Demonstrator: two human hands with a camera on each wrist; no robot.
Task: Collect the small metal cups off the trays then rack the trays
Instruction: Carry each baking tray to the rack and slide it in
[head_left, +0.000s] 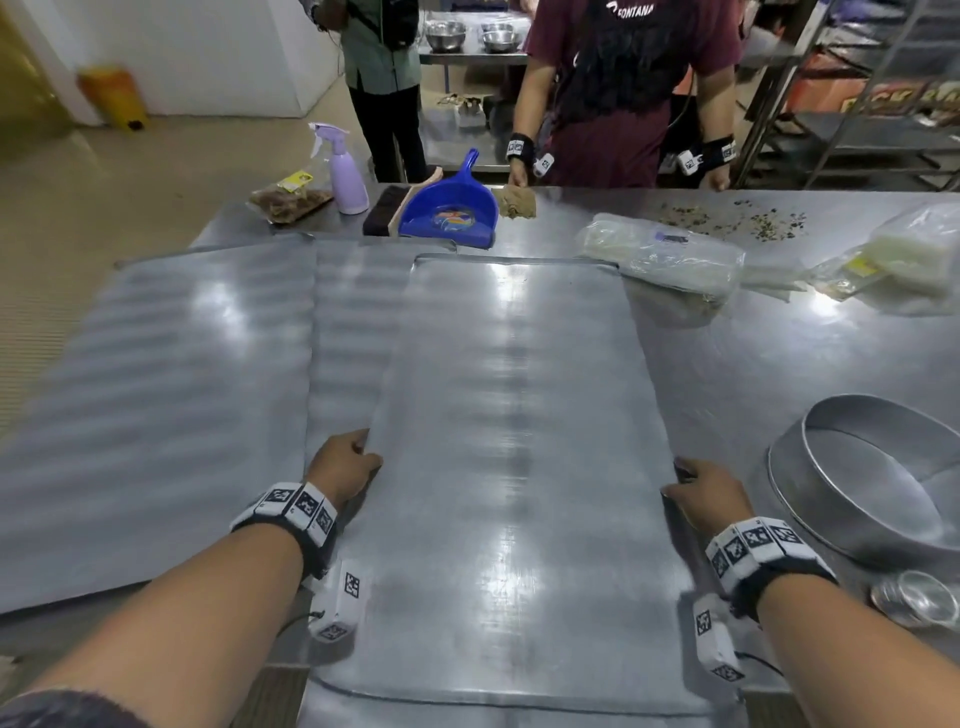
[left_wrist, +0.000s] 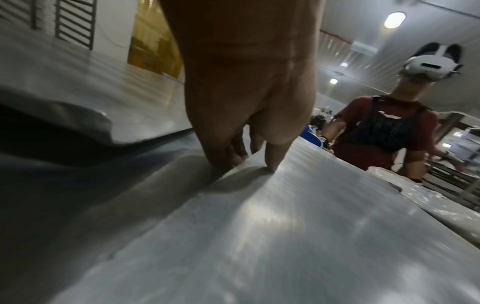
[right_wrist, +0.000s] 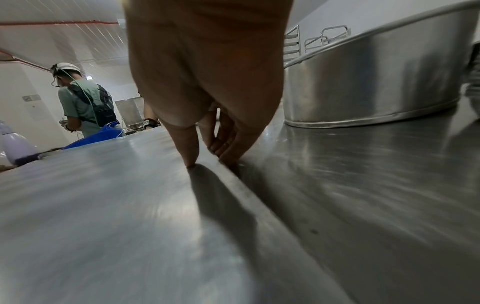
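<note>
A long flat metal tray lies in front of me on the steel table, its near end past the table's edge. My left hand grips its left rim, thumb on top and fingers curled under. My right hand grips the right rim the same way. A second tray lies flat to the left, and a third lies between them under the held one. Small metal cups sit stacked at the right edge beside a round metal pan. No cups show on the trays.
A blue dustpan, a brush, a lilac spray bottle and plastic bags lie along the far side. A person in a maroon shirt stands across the table, another in green behind. Wire racks stand at the back right.
</note>
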